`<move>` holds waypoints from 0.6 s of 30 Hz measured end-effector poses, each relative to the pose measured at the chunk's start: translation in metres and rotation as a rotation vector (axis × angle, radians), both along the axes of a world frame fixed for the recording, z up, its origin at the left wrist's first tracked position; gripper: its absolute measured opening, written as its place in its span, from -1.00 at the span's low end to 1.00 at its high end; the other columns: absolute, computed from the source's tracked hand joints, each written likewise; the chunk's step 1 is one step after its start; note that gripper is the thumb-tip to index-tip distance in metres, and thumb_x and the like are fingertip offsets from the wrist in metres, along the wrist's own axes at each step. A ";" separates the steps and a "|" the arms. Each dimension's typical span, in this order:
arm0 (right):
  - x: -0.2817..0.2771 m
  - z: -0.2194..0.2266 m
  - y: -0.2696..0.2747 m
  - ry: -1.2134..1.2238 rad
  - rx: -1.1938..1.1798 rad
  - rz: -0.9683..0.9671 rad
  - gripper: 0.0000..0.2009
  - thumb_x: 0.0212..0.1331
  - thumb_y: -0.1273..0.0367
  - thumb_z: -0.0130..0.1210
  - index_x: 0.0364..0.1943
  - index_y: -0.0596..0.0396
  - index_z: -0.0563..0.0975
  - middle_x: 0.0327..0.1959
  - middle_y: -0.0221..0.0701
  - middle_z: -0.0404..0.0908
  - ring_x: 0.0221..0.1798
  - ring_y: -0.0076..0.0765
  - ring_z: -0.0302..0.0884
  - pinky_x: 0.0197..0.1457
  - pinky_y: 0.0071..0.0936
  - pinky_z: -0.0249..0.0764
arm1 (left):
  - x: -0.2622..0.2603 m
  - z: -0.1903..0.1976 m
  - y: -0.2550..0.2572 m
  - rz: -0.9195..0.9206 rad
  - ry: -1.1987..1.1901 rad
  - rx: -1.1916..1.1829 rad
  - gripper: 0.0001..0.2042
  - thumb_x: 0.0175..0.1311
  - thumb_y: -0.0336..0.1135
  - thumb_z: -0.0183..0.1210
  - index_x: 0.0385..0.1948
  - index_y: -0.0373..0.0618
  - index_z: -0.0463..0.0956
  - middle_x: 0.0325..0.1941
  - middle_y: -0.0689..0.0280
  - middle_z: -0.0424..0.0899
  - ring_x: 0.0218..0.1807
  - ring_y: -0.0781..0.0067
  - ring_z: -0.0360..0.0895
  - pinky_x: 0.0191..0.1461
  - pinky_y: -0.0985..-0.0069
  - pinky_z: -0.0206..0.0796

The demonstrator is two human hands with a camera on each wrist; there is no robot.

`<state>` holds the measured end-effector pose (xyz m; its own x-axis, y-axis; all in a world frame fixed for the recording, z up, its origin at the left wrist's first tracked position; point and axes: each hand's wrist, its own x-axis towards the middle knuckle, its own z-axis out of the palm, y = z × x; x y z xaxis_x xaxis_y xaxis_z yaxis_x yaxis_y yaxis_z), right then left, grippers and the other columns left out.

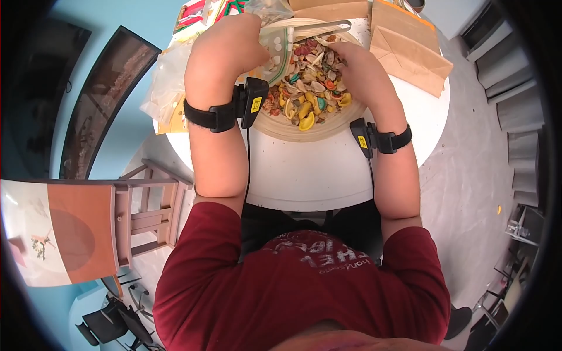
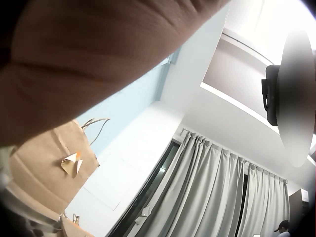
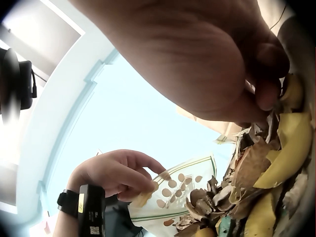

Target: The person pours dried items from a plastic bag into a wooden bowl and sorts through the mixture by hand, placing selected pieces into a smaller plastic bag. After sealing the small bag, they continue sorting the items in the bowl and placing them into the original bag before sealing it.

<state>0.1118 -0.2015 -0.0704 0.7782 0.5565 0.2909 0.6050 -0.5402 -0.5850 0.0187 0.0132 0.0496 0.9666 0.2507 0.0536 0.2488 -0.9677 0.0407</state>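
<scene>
The left grip is pinching a zip bag; the right grip, hold unclear, is touching dried potpourri beneath it.

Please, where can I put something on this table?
The widest bare patch of table lies between the round tray and near edge. Another lies between the right hand, paper bag and right edge. Crowded: the tray, full of dried petals, and the far and left sides, with bags.
</scene>
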 end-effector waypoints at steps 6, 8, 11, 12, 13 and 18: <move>0.000 0.003 -0.001 -0.021 -0.051 0.009 -0.66 0.17 0.56 0.15 0.07 0.19 0.64 -0.01 -0.07 0.71 0.04 0.08 0.67 0.16 -0.20 0.57 | -0.002 0.005 0.031 0.091 -0.282 -0.019 -0.64 0.08 -0.26 0.29 -0.06 -0.14 0.69 -0.14 -0.01 0.75 -0.07 -0.03 0.71 0.01 0.17 0.52; 0.000 0.005 0.000 -0.004 -0.065 0.003 -0.68 0.17 0.55 0.16 0.04 0.19 0.65 -0.05 -0.08 0.72 -0.01 0.07 0.68 0.11 -0.21 0.58 | -0.009 0.012 0.038 0.097 -0.433 -0.030 -0.64 0.10 -0.25 0.26 -0.06 -0.14 0.70 -0.28 0.00 0.76 -0.20 0.04 0.72 -0.06 0.24 0.52; -0.001 0.004 0.000 0.023 -0.072 0.000 -0.69 0.16 0.55 0.16 0.01 0.18 0.66 -0.09 -0.08 0.72 -0.05 0.05 0.69 0.06 -0.22 0.59 | -0.021 0.030 0.033 0.201 -0.509 -0.149 -0.62 0.08 -0.27 0.25 -0.03 -0.13 0.70 -0.45 0.15 0.74 -0.39 0.27 0.66 -0.18 0.38 0.47; -0.001 0.004 0.000 0.032 -0.072 0.000 -0.70 0.16 0.55 0.16 0.01 0.18 0.66 -0.10 -0.08 0.72 -0.06 0.04 0.69 0.05 -0.22 0.59 | -0.021 0.030 0.034 0.209 -0.512 -0.175 -0.62 0.08 -0.28 0.24 -0.02 -0.12 0.70 -0.45 0.16 0.73 -0.39 0.29 0.66 -0.19 0.39 0.47; -0.001 0.004 -0.001 0.040 -0.071 0.011 -0.70 0.16 0.55 0.16 0.01 0.18 0.66 -0.10 -0.09 0.72 -0.07 0.04 0.69 0.05 -0.22 0.59 | -0.022 0.030 0.037 0.217 -0.516 -0.202 -0.62 0.07 -0.29 0.24 -0.02 -0.11 0.70 -0.46 0.17 0.73 -0.39 0.32 0.66 -0.20 0.40 0.46; -0.004 0.004 0.000 0.023 -0.024 0.045 -0.71 0.17 0.53 0.09 -0.04 0.15 0.69 -0.10 -0.08 0.72 0.02 0.10 0.66 0.12 -0.11 0.57 | -0.023 0.026 0.044 0.215 -0.459 -0.219 -0.60 0.06 -0.34 0.20 0.01 -0.05 0.70 -0.50 0.22 0.69 -0.42 0.41 0.62 -0.23 0.42 0.44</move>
